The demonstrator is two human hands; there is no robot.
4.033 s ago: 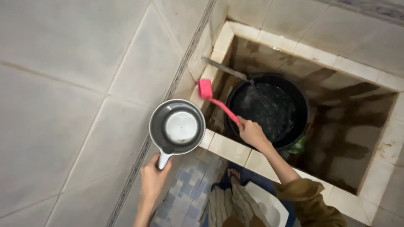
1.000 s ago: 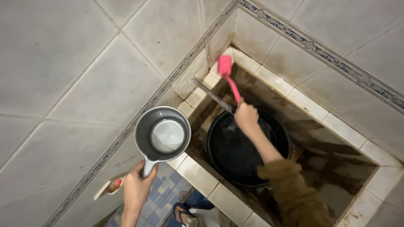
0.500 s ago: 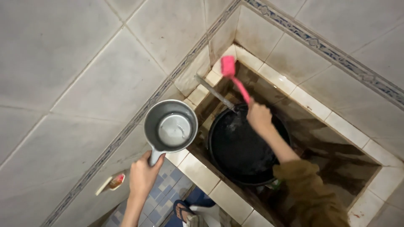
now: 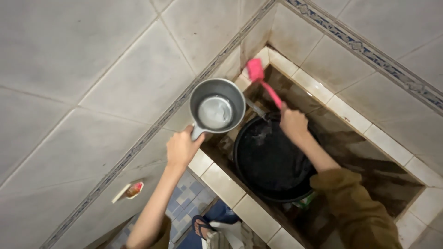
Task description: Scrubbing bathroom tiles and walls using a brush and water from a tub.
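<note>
head: 1 dipper [image 4: 217,109], 1 pink brush [image 4: 264,82], 1 bucket [image 4: 272,161].

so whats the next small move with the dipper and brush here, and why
Probably tip the grey dipper so its water spills onto the tub's corner ledge. The left hand holds the dipper, with water in it, beside that stained corner, where the right hand holds the pink brush head against the tiles above the black bucket.
</note>
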